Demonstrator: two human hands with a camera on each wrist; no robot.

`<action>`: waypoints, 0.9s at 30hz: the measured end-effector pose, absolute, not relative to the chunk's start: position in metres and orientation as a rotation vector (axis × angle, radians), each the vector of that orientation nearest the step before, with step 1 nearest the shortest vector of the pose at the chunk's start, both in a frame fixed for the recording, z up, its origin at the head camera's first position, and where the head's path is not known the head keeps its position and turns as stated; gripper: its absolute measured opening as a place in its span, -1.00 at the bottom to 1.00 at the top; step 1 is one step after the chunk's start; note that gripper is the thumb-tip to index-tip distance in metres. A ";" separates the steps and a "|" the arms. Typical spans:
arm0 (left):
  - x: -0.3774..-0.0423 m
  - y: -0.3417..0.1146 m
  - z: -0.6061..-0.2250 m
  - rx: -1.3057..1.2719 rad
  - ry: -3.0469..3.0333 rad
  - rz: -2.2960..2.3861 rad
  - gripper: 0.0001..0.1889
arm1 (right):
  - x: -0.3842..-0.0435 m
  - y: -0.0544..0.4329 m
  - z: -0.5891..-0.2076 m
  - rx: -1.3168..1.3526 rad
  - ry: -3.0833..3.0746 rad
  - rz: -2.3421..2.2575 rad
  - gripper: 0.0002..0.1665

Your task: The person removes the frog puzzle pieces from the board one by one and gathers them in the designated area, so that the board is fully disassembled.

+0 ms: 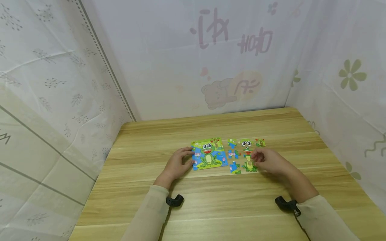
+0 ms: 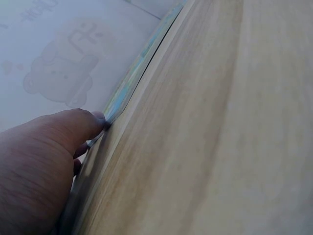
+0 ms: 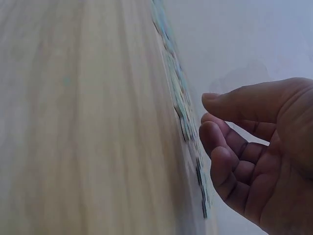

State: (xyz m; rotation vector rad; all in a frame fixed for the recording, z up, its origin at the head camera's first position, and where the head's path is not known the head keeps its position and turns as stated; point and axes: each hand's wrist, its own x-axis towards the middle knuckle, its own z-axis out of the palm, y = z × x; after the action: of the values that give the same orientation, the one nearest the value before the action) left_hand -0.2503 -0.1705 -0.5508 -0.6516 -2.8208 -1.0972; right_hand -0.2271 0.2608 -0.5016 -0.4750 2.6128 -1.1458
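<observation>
A square frog puzzle (image 1: 209, 154) lies on the wooden table, its picture whole with a green frog on a blue and green ground. My left hand (image 1: 177, 164) touches its left edge with fingertips and thumb; the left wrist view shows the thumb (image 2: 80, 125) against the edge. Right of it lie several separate frog puzzle pieces (image 1: 234, 154), laid out in rows with gaps. Over their right side hovers my right hand (image 1: 269, 160), fingers loosely bent. The right wrist view shows a gap between thumb and fingers (image 3: 222, 166), nothing visible between them. This hand hides some spots among the pieces.
The wooden table (image 1: 217, 207) spreads around the puzzle and pieces. Patterned cloth (image 1: 169, 60) hangs behind and at both sides. A black wrist device (image 1: 175, 201) sits on the left wrist, and another black device (image 1: 287, 205) on the right.
</observation>
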 end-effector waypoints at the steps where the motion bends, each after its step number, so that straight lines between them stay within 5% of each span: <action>1: -0.250 -0.170 -0.551 -0.654 -2.817 -1.096 -0.59 | -0.229 0.259 -0.501 -0.486 2.618 -1.139 -0.78; 27: -0.247 -0.170 -0.549 -0.693 -2.782 -1.060 -0.60 | -0.264 0.169 -0.492 -0.630 2.606 -1.044 -0.52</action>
State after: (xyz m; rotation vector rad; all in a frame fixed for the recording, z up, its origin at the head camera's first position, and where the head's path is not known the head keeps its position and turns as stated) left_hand -0.2475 -0.1698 -0.5489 -0.6930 -2.7821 -1.0601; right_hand -0.2643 0.1689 -0.4925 -0.6301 2.6060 -1.0435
